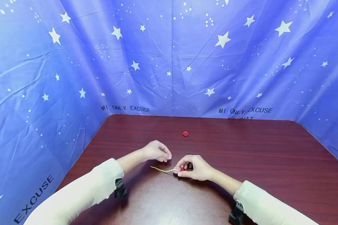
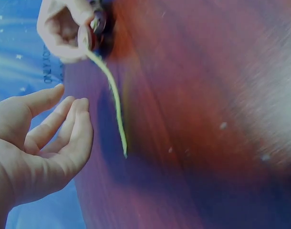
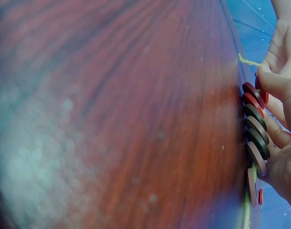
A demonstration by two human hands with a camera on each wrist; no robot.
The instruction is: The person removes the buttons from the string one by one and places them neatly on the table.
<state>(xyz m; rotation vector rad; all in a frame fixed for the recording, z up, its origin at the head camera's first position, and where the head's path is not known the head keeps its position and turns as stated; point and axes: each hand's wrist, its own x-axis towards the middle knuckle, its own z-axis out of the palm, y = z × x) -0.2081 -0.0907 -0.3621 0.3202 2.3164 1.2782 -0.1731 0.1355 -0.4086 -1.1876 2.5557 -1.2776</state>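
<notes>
My right hand (image 1: 197, 167) pinches the front of a row of round, button-like discs threaded on a yellow string (image 1: 164, 171). A pinkish disc (image 1: 176, 170) shows at its fingertips, with a red one behind it. In the right wrist view red, dark and pinkish discs (image 3: 256, 130) trail along the string below the hand. The string's free end sticks out toward the left and curves downward. Beside it my left hand (image 1: 156, 151) hovers with fingers loosely bent, holding nothing; the left wrist view shows the palm side of that hand (image 2: 50, 138) apart from the string.
A single red disc (image 1: 185, 133) lies flat on the dark red wooden table (image 1: 256, 156), beyond both hands. Blue cloth with white stars (image 1: 169, 56) hangs around the table's back and sides. Black wrist mounts (image 1: 120, 189) sit at both cuffs.
</notes>
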